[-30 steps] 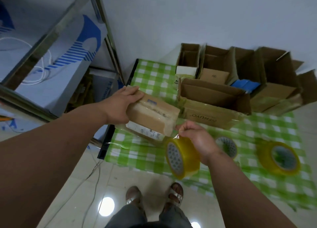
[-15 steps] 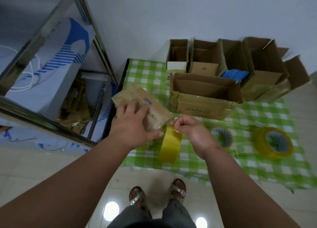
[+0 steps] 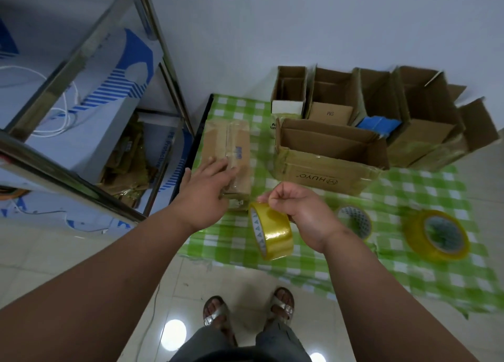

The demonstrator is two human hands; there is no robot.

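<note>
Lays the left hand (image 3: 207, 195) flat on the near end of the taped parcel (image 3: 227, 149), fingers straight and spread over its top, thumb out to the side, with no curl round the cardboard. Grips the tape roll (image 3: 272, 235) with the right hand (image 3: 298, 211), fingers curled tight at the roll's upper rim, knuckles up. Holds it tilted below the fist, printed core facing left, above the near edge of the cloth and just right of the parcel's near corner. Close to the left hand there, but apart. Whether a loose strip runs from roll to parcel: cannot tell.

Parcel lying lengthwise on the left side of the green checked cloth (image 3: 425, 187), brown, wrapped in glossy tape, a blue mark on top. To its right, across a strip of bare cloth, an open carton marked HUYO (image 3: 327, 171), flaps up. Behind that, against the wall, a row of open cartons (image 3: 425, 111) — among them a small box marked SM (image 3: 331, 113) and a blue packet (image 3: 379, 123). On the cloth past the right wrist, a second roll (image 3: 356, 221), partly hidden by the wrist, and farther right a third roll (image 3: 436, 235).

Off to the left, a metal shelf frame (image 3: 90, 48) with a white cable (image 3: 64, 108) on its upper level. Nearest of all, tiled floor (image 3: 95, 252) and two sandalled feet (image 3: 218, 312) — toes pointing toward the cloth.
</note>
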